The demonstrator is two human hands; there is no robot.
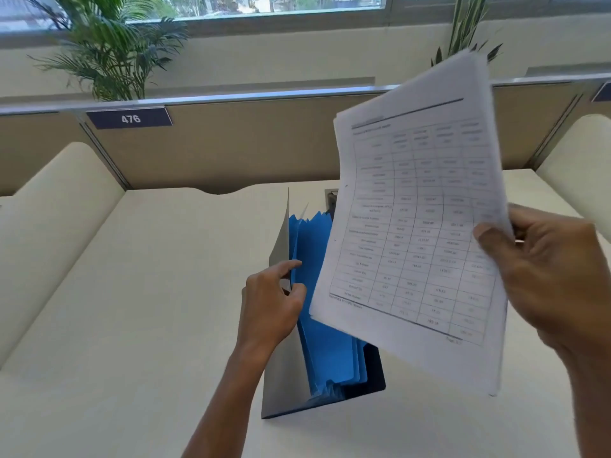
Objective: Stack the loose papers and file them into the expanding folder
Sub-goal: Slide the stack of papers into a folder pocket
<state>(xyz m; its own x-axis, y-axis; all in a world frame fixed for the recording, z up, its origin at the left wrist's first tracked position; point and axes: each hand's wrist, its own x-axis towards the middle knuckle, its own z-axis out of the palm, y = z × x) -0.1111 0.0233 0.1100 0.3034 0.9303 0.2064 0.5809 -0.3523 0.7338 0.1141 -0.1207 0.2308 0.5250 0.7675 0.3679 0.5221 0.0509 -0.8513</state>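
Observation:
My right hand (549,276) grips a stack of white printed papers (416,226) by its right edge and holds it up above the desk; the top sheet carries a table. The expanding folder (324,345) stands on the desk under the stack, with a grey cover at its left, blue dividers fanned apart and a dark back cover. My left hand (271,302) pinches the front grey cover and the first blue divider near their upper edge, holding a pocket apart. The lower left corner of the papers hides part of the blue dividers.
The cream desk (139,309) has rounded side panels left (49,219) and right (582,160) and a beige partition behind with a plate reading 476 (130,119). A cable port (330,198) sits behind the folder. Plants (109,51) stand beyond the partition.

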